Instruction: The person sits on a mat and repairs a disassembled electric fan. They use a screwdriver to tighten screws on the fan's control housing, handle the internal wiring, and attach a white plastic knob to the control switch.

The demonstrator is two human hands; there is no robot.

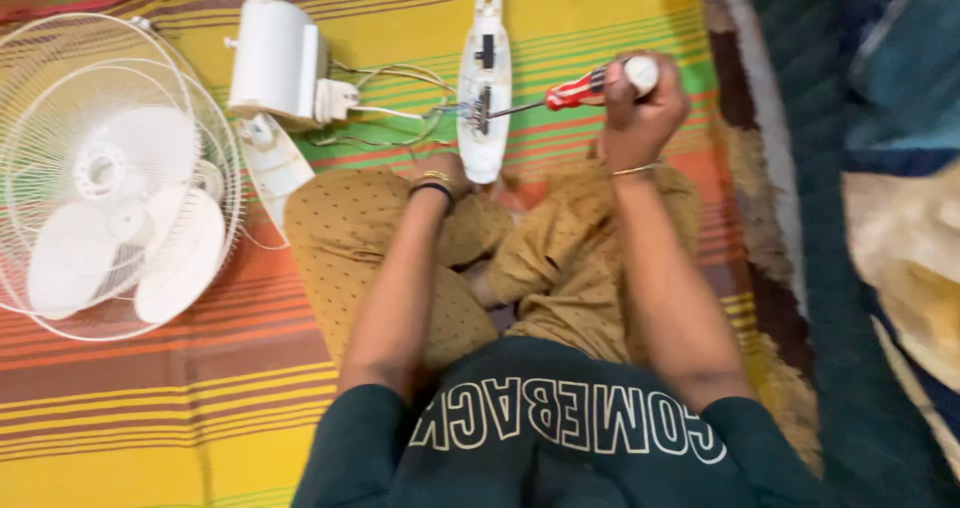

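A white elongated plastic fan panel (pixel 484 83) with dark switch parts stands on edge in front of my crossed legs. My left hand (pixel 443 171) grips its lower end, mostly hidden behind my wrist and knee. My right hand (pixel 637 108) is shut on a red and white screwdriver (pixel 585 87), whose metal shaft points left and touches the panel's middle. Thin wires (pixel 395 108) run from the panel to a white motor housing (pixel 275 60).
A white fan cage with blades (pixel 110 183) lies on the striped mat (pixel 200 398) at the left. Another white cover piece (pixel 275 163) lies below the motor housing. A dark green rug (pixel 830 268) and bedding border the mat on the right.
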